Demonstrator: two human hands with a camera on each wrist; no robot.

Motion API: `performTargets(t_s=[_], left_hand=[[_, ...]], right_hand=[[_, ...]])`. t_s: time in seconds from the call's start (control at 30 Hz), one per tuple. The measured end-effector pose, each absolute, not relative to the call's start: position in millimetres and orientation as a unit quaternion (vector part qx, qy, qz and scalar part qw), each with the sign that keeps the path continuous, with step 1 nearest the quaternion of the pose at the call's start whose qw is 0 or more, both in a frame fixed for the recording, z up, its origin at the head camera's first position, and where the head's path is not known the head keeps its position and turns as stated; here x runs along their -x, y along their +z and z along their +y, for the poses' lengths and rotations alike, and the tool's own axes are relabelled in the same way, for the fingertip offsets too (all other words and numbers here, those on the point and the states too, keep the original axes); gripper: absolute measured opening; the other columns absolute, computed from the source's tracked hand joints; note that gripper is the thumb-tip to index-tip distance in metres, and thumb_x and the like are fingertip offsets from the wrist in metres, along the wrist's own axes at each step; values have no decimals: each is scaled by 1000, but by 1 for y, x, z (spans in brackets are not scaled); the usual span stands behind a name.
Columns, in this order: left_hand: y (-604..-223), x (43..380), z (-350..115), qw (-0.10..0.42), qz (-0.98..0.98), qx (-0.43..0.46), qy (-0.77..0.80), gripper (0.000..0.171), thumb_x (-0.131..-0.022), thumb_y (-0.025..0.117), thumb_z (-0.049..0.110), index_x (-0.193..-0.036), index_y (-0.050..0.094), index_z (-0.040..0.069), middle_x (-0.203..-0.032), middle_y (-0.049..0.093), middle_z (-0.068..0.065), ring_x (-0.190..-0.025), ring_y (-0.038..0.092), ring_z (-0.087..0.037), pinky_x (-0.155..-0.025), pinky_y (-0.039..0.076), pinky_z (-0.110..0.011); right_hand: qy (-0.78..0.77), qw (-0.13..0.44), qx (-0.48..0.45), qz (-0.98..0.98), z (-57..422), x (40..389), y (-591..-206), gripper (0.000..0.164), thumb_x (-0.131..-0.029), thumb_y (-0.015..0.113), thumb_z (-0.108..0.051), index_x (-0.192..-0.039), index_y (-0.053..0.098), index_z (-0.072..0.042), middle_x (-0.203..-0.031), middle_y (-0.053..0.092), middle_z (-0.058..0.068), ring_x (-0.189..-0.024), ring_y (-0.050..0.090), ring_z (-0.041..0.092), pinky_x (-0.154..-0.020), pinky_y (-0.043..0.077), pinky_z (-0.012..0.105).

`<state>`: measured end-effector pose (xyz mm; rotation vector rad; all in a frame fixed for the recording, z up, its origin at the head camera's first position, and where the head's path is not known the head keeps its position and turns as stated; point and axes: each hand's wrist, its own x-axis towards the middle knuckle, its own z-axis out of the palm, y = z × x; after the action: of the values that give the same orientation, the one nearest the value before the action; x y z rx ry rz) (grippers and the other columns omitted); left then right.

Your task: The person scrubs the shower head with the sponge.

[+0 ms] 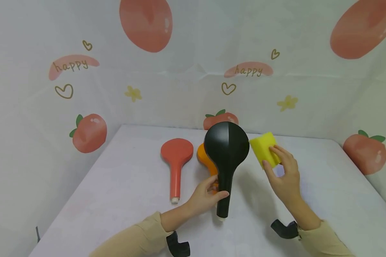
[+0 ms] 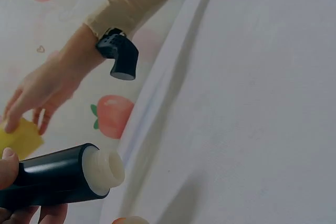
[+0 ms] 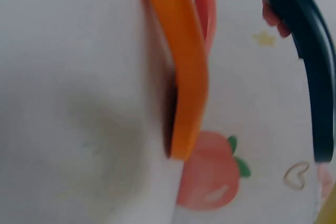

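Note:
My left hand (image 1: 206, 198) grips a black shower head (image 1: 226, 142) by its handle and holds it upright above the table. In the left wrist view, a pale threaded end (image 2: 107, 169) sticks out of the handle. Fingers and thumb of my right hand (image 1: 286, 175) pinch a yellow sponge (image 1: 263, 148) just right of the black head. Only a yellow edge of the sponge (image 3: 328, 211) enters the right wrist view, where the right hand is out of sight. Behind the black shower head lies an orange shower head (image 1: 206, 159), partly hidden.
A red shower head (image 1: 177, 153) lies on the white table (image 1: 122, 185), left of the orange one. Behind the table hangs a white cloth (image 1: 180, 78) printed with fruit and hearts. Black wrist cameras (image 1: 284, 229) are strapped to both forearms.

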<state>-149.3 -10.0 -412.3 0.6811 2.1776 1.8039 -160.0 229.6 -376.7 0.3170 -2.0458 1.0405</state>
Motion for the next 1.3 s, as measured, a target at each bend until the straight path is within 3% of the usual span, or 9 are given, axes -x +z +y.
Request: performTargets(t_s=[0.1,0.27,0.4,0.6,0.7,0.8,0.9,1.1,1.3], left_hand=[[-412,144,-16,111,741,-240,618,43,-88,64,16,-129,52,10,-114,59,-13,-100,54,-23,-88,48,-20],[-408,135,-24,102,748,-248,608,47,-87,65,15,-131,50,8,-115,61,-15,-94,59,-23,-82,51,-20],[-407,130,-27,103,755,-261,592,48,-89,63,17,-133,47,5,-123,60,-14,-97,62,-25,-84,52,-22],[-408,125,-29,131,752,-259,591,49,-91,60,20,-134,45,4,-123,58,-16,-100,60,-26,-82,54,-20],[-409,123,-30,141,749,-253,596,47,-91,60,20,-133,45,5,-122,58,-16,-100,59,-25,-81,54,-19],[-409,122,-30,140,750,-250,596,46,-91,60,19,-132,46,5,-122,57,-15,-102,58,-24,-82,53,-19],[-409,122,-30,141,750,-245,598,46,-91,60,20,-132,46,6,-123,57,-14,-102,58,-24,-82,54,-20],[-410,121,-30,152,738,-239,613,49,-90,61,19,-135,45,6,-123,57,-16,-100,58,-21,-81,55,-22],[-412,121,-29,138,745,-235,609,50,-88,64,18,-134,48,8,-111,61,-17,-93,61,-15,-76,52,-15]], right_hand=[[403,430,-192,-785,213,157,-369,36,-81,68,-11,-112,59,6,-121,54,26,-119,41,4,-99,31,11],[348,465,-310,-753,190,153,-365,49,-90,58,-40,-102,60,8,-113,53,29,-112,48,27,-106,34,15],[305,464,-381,-739,176,150,-365,40,-92,57,-36,-99,64,3,-111,57,26,-106,48,37,-109,34,19],[240,449,-435,-743,167,150,-370,32,-94,53,-35,-101,68,-8,-113,60,19,-107,49,39,-113,30,21],[216,441,-441,-752,167,150,-372,32,-94,52,-37,-104,69,-12,-117,61,16,-110,48,41,-113,31,29],[205,428,-444,-760,167,149,-372,31,-94,50,-37,-107,68,-15,-120,60,14,-113,47,43,-104,37,41],[204,414,-449,-765,168,148,-371,32,-95,48,-35,-109,68,-15,-122,59,14,-112,47,43,-94,39,47],[202,429,-435,-766,172,151,-368,33,-96,45,-35,-108,67,-13,-120,59,15,-105,49,41,-87,40,46],[280,456,-334,-776,182,165,-362,37,-93,52,-36,-107,68,-5,-119,59,21,-100,48,42,-85,37,48]])
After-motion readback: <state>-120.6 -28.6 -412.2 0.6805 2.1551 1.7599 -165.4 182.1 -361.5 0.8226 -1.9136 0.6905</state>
